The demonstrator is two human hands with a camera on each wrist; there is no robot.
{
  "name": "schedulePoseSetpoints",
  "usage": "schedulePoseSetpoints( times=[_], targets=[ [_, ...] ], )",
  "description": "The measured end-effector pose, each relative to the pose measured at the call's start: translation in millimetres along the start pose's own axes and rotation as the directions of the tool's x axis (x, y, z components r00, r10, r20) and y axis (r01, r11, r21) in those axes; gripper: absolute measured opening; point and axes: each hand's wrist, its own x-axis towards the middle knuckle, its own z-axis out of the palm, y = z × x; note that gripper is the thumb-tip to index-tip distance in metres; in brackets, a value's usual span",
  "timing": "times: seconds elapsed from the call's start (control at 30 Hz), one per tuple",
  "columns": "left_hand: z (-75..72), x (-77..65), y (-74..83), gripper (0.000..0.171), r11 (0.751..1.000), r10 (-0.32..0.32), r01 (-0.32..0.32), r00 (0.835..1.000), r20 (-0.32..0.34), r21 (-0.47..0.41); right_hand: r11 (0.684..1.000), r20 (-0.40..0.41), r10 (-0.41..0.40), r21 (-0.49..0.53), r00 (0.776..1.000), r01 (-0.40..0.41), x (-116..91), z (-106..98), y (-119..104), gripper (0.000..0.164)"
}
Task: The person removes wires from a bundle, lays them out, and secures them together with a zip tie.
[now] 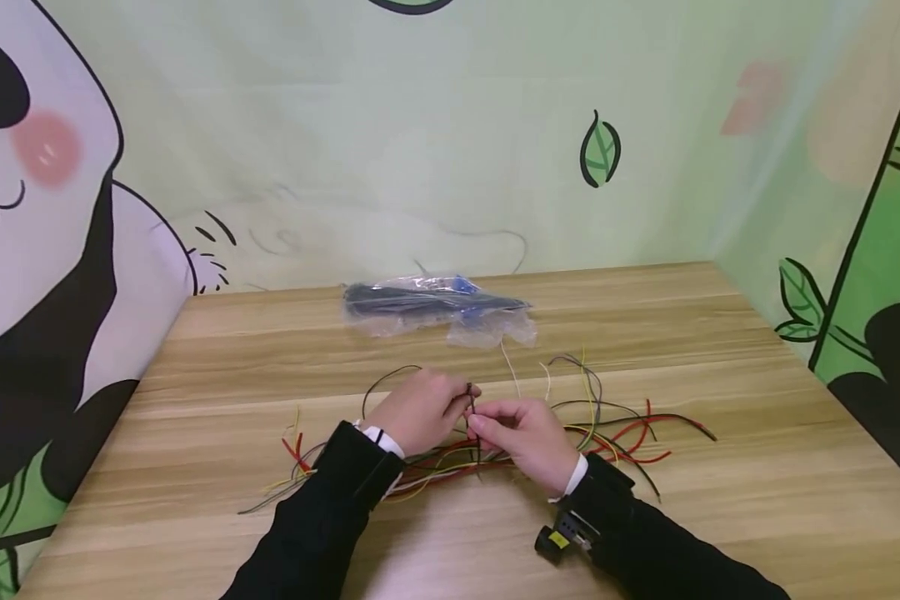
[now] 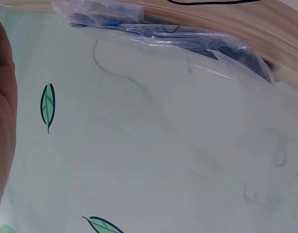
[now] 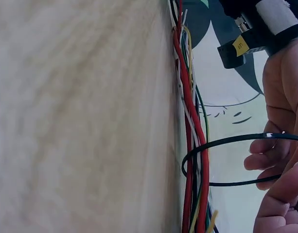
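A bundle of thin wires in red, black, yellow, white and grey lies across the table. Around it passes a black cable tie, its loop still wide in the right wrist view. My left hand pinches the tie above the bundle. From the right, my right hand grips the tie between thumb and index finger, close to the left fingertips. The exact meeting of the tie's ends is hidden by fingers. Only an edge of the left hand shows in the left wrist view.
Behind the hands lies a clear plastic bag of long dark strips, near the table's back edge. Loose wire ends fan out to both sides on the wooden table. A printed cloth backdrop rises behind the table.
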Motion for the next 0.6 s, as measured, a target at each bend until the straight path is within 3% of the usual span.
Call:
schedulePoseSetpoints(
  times=[0.2,0.6],
  targets=[
    [-0.6,-2.6,-1.2,0.010,0.999,0.032,-0.031,0.999,-0.009,0.035,1.000,-0.007,0.014,0.027,1.000,-0.014,2.6,2.5,-1.3,0.022],
    [-2.6,-0.6,3.4,0.012,0.998,0.023,-0.025,0.999,0.022,0.065,0.999,-0.050,0.019,0.047,0.999,-0.017,-2.2,3.3,-5.6,0.018]
  ],
)
